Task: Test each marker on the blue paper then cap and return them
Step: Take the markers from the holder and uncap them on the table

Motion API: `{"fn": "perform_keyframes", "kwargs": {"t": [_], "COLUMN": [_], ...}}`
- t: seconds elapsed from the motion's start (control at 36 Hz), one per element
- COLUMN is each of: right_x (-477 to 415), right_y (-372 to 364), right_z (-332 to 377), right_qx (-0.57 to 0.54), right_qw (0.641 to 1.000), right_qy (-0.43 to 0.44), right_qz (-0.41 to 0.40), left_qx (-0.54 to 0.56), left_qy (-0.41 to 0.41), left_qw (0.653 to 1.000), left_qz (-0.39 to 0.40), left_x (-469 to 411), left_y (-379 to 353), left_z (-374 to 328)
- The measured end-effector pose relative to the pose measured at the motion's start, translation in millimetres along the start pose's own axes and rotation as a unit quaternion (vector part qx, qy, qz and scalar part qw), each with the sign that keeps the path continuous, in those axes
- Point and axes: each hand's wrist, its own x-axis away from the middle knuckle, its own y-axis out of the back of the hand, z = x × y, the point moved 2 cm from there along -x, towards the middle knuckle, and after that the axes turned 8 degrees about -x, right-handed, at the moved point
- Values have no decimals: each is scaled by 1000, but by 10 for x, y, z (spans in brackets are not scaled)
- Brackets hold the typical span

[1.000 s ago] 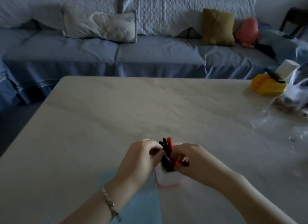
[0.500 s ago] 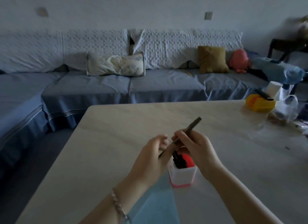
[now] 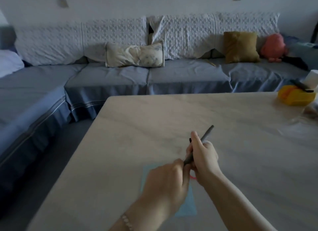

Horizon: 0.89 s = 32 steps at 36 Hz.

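Now, lower centre: right hand grips marker shaft, left hand pinches its near end. Uncapping step, likely. Next: pull apart, tip to paper.

a single wide-angle view from the person's head faces forward and down over the table — left hand and right hand close, low in frame, the sofa well beyond.

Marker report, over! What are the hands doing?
Right hand grips marker mid-barrel; left hand pinches its lower end. Marker tilted, above blue paper. Cap state unclear. Nothing in the way.
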Motion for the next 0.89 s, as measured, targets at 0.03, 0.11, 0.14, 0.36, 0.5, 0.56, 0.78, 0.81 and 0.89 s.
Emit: {"fn": "perform_keyframes", "kwargs": {"t": [0.03,0.11,0.14,0.36,0.5,0.56,0.78,0.81,0.89], "right_x": [-54,-191,-226,-727,-592,-589,-834,-891,-1115], "right_y": [-38,-212,-278,-313,-639,-701,-790,-794,-851], "right_z": [-70,-302,-366,-83,-71,-158,-710,-782,-957], "right_qx": [-10,-66,-73,-257,-195,-171,-53,16,198], "right_qw": [1000,996,995,961,973,977,980,981,964], "right_qy": [-18,-61,-70,-96,-89,-88,-146,-146,-111], "right_qz": [-7,0,2,-33,90,94,123,128,141], "left_qx": [15,33,34,24,219,256,163,149,117], "left_qy": [18,74,90,119,194,225,284,295,297], "left_qw": [1000,997,995,993,954,935,940,940,946], "left_qz": [8,14,13,-2,-62,-96,-96,-88,-48], "left_x": [0,-21,-25,204,76,20,-172,-196,-263], "left_y": [-18,-47,-43,-15,-331,-380,-742,-804,-981], "left_z": [10,76,108,547,956,1083,1748,1810,1898]}}
